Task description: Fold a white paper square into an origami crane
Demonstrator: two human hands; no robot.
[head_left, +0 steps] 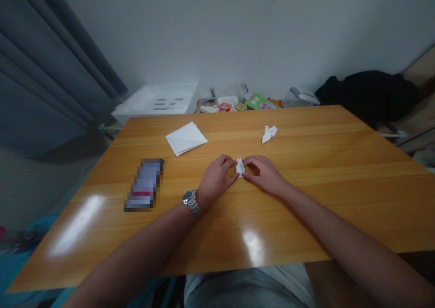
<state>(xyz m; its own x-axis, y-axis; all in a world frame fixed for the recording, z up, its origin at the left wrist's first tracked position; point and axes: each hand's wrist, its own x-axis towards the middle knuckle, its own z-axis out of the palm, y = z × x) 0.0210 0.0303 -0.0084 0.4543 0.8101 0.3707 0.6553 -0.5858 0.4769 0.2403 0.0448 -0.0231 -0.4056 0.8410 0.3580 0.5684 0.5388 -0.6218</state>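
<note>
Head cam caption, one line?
Left hand and right hand hold a small white paper near a paper crane on a wooden table.

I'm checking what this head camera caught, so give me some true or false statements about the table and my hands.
1. The left hand and right hand both pinch a small folded white paper. True.
2. The silver wristwatch is on the right wrist. False: it is on the left wrist.
3. A paper crane lies on the wooden table, apart from the hands. True.
4. The stack of white paper lies right of the crane. False: it lies left of it.
5. The blurred phone rests on that stack. False: it lies directly on the table.
</note>
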